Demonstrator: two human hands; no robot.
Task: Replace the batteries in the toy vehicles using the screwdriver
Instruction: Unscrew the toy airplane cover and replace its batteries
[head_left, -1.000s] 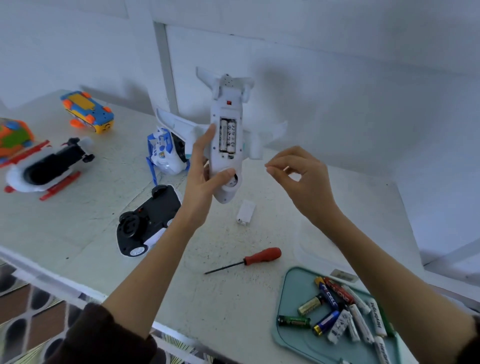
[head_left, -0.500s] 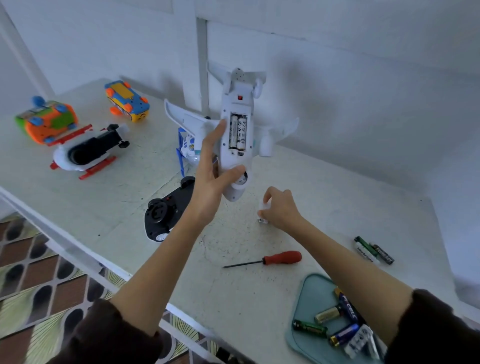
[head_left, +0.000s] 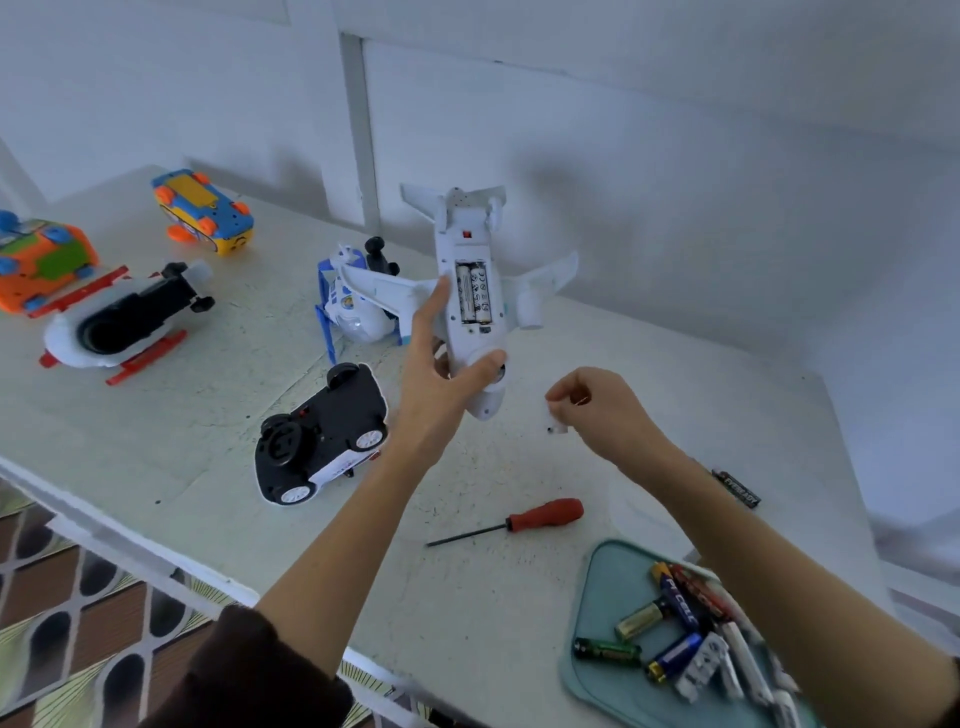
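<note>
Two grips busy | left hand holds plane | right hand has lifted cover, pinched

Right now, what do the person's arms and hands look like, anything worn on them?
Both forearms are bare. A dark brown sleeve is pushed up near the left elbow, and a dark cuff edge shows at the frame's right edge. The left hand and right hand are bare: no gloves, rings or watch visible.

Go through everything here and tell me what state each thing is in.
Toy plane: belly up, battery bay open, batteries in, held by left hand.
Cover: off, pinched in right hand.
Screwdriver: lying unused.
Toy car: upside down.
Tray: holds loose batteries.
</note>
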